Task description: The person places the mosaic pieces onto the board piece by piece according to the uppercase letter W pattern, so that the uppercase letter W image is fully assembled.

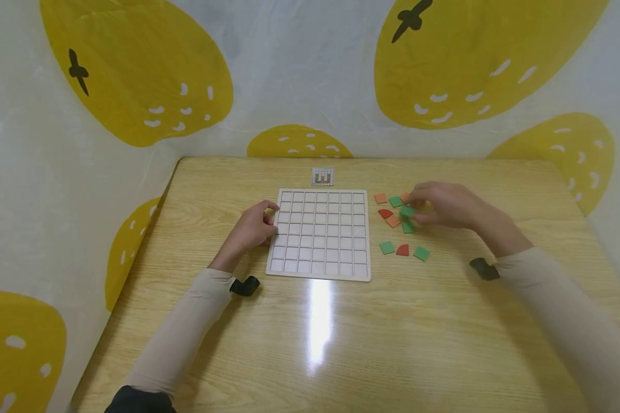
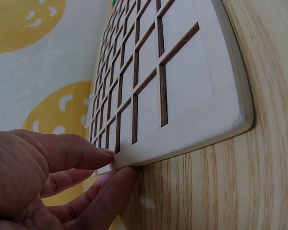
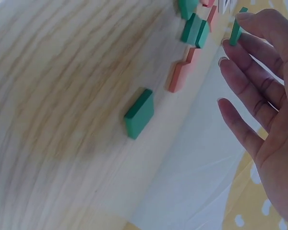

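A white grid board [image 1: 317,277] with square recesses lies on the table. My left hand [image 1: 250,228] is at its left side; in the left wrist view the thumb [image 2: 89,152] and a fingertip pinch the board's rim. My right hand [image 1: 446,205] is above the loose tiles on the right. Between its thumb and forefinger it holds a green square tile [image 3: 237,29], lifted off the table. Around it lie green squares such as this green tile [image 1: 421,253], orange squares such as this orange tile [image 1: 380,198], and red quarter-circles such as this red piece [image 1: 402,250].
Behind the board lies a small pattern card [image 1: 322,176] showing a shape on a grid. A pale cloth [image 1: 299,69] printed with big yellow fruit hangs along the table's back and left side. The wooden table [image 1: 382,344] stretches in front of the board.
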The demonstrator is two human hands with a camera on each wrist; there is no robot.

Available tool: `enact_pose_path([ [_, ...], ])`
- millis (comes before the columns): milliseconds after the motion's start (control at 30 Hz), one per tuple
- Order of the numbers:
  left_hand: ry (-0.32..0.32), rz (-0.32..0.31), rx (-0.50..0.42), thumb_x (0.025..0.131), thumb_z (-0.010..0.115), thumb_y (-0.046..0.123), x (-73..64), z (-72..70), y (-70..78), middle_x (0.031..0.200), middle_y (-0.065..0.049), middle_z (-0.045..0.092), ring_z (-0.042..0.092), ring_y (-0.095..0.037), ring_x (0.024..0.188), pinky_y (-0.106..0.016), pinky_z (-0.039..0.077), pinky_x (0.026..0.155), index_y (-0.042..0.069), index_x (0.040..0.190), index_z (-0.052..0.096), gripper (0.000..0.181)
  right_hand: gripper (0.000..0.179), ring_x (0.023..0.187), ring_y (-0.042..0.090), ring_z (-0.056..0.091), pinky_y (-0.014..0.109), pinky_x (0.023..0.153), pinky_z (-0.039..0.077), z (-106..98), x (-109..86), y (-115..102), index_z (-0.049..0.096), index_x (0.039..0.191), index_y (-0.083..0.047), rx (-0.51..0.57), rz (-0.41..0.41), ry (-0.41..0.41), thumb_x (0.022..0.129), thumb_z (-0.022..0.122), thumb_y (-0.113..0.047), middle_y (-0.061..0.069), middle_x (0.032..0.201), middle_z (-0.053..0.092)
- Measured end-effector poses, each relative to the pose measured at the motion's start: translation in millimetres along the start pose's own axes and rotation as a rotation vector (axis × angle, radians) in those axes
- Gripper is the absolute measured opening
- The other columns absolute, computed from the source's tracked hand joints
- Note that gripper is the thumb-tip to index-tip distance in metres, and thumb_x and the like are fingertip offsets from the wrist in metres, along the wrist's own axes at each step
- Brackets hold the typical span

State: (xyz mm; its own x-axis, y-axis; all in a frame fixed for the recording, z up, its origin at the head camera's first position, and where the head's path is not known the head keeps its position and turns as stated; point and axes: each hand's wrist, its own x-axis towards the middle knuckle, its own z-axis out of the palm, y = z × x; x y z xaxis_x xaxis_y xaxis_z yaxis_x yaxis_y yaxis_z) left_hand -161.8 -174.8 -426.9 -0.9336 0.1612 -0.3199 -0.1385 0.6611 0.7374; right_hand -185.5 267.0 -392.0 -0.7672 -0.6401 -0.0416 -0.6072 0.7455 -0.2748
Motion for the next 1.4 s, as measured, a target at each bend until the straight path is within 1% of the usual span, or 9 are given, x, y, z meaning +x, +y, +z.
enact_pose_path([
  [167, -0.001, -0.003, 0.003, 0.091, 0.066, -0.002, -0.6, 0.4, 1.0, 0.095, -0.014, 0.057, 0.055, -0.020, 0.067, -0.031, 0.058, 0.059, 0.009, 0.141, 0.051, 0.054, 0.027, 0.088, 0.017, 0.062, 0.041, 0.076, 0.054, 1.5, 7.4, -2.2, 0.075, 0.110, -0.013, 0.014, -0.037, 0.020, 0.083, 0.080, -0.014, -0.004, 0.099, 0.068],
  [267, 0.001, -0.004, 0.004, 0.091, 0.066, -0.002, -0.6, 0.6, 0.6, 0.094, -0.014, 0.056, 0.055, -0.020, 0.067, -0.031, 0.058, 0.059, 0.009, 0.141, 0.051, 0.053, 0.026, 0.085, 0.017, 0.060, 0.040, 0.075, 0.053, 1.5, 12.1, -4.9, 0.075, 0.109, -0.014, 0.028, -0.056, 0.017, 0.084, 0.080, -0.014, -0.003, 0.100, 0.068],
  [467, 0.003, -0.006, 0.008, 0.091, 0.066, -0.002, -0.6, 0.2, 1.0, 0.094, -0.014, 0.057, 0.055, -0.020, 0.066, -0.031, 0.057, 0.058, 0.009, 0.141, 0.051, 0.054, 0.030, 0.090, 0.021, 0.063, 0.042, 0.079, 0.053, 1.2, 20.2, -9.3, 0.075, 0.113, -0.014, 0.052, -0.055, -0.001, 0.084, 0.081, -0.016, -0.001, 0.101, 0.068],
  [633, 0.004, -0.014, 0.012, 0.091, 0.066, -0.001, -0.7, -0.7, 2.3, 0.096, -0.014, 0.057, 0.056, -0.020, 0.068, -0.031, 0.058, 0.059, 0.009, 0.141, 0.050, 0.054, 0.033, 0.091, 0.020, 0.064, 0.041, 0.077, 0.052, -0.3, 25.0, -14.3, 0.074, 0.116, -0.015, 0.077, -0.055, -0.012, 0.084, 0.083, -0.019, -0.003, 0.099, 0.067],
  [733, 0.004, -0.011, 0.019, 0.091, 0.066, -0.001, -0.5, -0.5, 2.6, 0.096, -0.014, 0.057, 0.056, -0.021, 0.069, -0.031, 0.058, 0.060, 0.009, 0.142, 0.050, 0.054, 0.032, 0.092, 0.020, 0.065, 0.041, 0.078, 0.053, 0.7, 28.8, -16.8, 0.075, 0.114, -0.016, 0.085, -0.062, -0.006, 0.084, 0.084, -0.021, -0.005, 0.099, 0.068],
  [900, 0.001, -0.004, 0.022, 0.092, 0.066, -0.001, 0.4, 0.2, 1.6, 0.095, -0.015, 0.057, 0.056, -0.021, 0.067, -0.032, 0.058, 0.060, 0.009, 0.142, 0.050, 0.053, 0.031, 0.089, 0.022, 0.065, 0.039, 0.076, 0.052, 4.4, 36.0, -19.6, 0.076, 0.113, -0.017, 0.091, -0.074, 0.002, 0.084, 0.084, -0.023, -0.002, 0.098, 0.068],
  [1033, 0.001, 0.000, 0.019, 0.092, 0.067, -0.001, 0.8, 0.4, 0.9, 0.095, -0.014, 0.057, 0.055, -0.021, 0.067, -0.032, 0.058, 0.060, 0.009, 0.141, 0.050, 0.053, 0.033, 0.090, 0.020, 0.066, 0.040, 0.076, 0.054, 6.4, 40.7, -21.2, 0.075, 0.117, -0.013, 0.093, -0.084, -0.008, 0.085, 0.081, -0.020, -0.002, 0.100, 0.069],
  [1200, 0.002, -0.002, 0.015, 0.092, 0.067, -0.001, -0.2, 0.6, 1.4, 0.096, -0.015, 0.057, 0.056, -0.021, 0.069, -0.031, 0.058, 0.061, 0.009, 0.141, 0.050, 0.053, 0.028, 0.088, 0.018, 0.067, 0.041, 0.075, 0.054, 8.2, 46.0, -23.6, 0.076, 0.114, -0.012, 0.096, -0.104, -0.021, 0.086, 0.077, -0.016, -0.003, 0.100, 0.068],
  [1400, -0.001, -0.013, 0.021, 0.092, 0.066, -0.001, -1.8, 0.5, 3.0, 0.097, -0.015, 0.057, 0.056, -0.022, 0.070, -0.030, 0.058, 0.060, 0.009, 0.142, 0.049, 0.054, 0.027, 0.089, 0.017, 0.066, 0.041, 0.077, 0.054, 11.9, 54.0, -27.9, 0.076, 0.113, -0.013, 0.079, -0.122, -0.034, 0.086, 0.077, -0.016, -0.002, 0.100, 0.068],
])
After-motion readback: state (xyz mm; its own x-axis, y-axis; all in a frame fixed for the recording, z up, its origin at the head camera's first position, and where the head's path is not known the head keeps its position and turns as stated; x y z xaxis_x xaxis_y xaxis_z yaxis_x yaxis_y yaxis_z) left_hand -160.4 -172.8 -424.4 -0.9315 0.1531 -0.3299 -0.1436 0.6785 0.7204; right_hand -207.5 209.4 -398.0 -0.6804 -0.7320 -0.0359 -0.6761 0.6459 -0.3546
